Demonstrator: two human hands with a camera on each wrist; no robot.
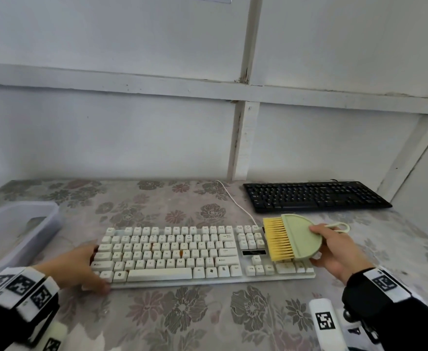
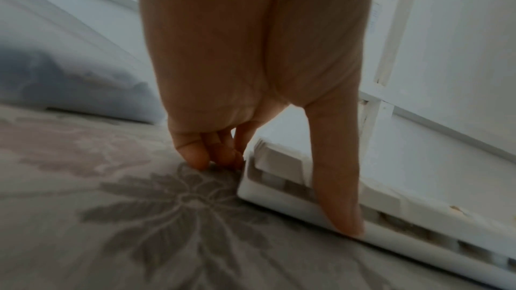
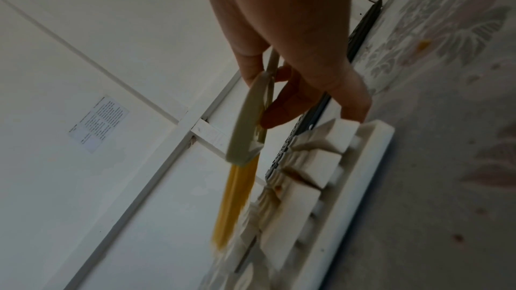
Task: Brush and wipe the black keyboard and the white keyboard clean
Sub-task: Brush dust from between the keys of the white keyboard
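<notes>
A: What is the work laid on?
B: A table under a grey floral cloth, set against a white panelled wall.

A: Start close. What is the left hand doing?
B: The left hand clasps the white keyboard at its left end. In the left wrist view the thumb lies pressed on the near front edge while the other fingers curl down at the end, tips at the cloth.

A: And the right?
B: The right hand pinches the pale green brush by its half-round body, thumb on top and fingers beneath. The yellow bristles point left over the number pad; whether they touch the keys I cannot tell.

A: How does that keyboard look?
B: It lies across the middle of the table, near the person. Brownish stains sit between several keys.

A: Further back?
B: A clear plastic tub stands at the left, and the white cable runs toward the wall. The black keyboard lies flat at the far right, near the wall, well apart from both hands.
</notes>
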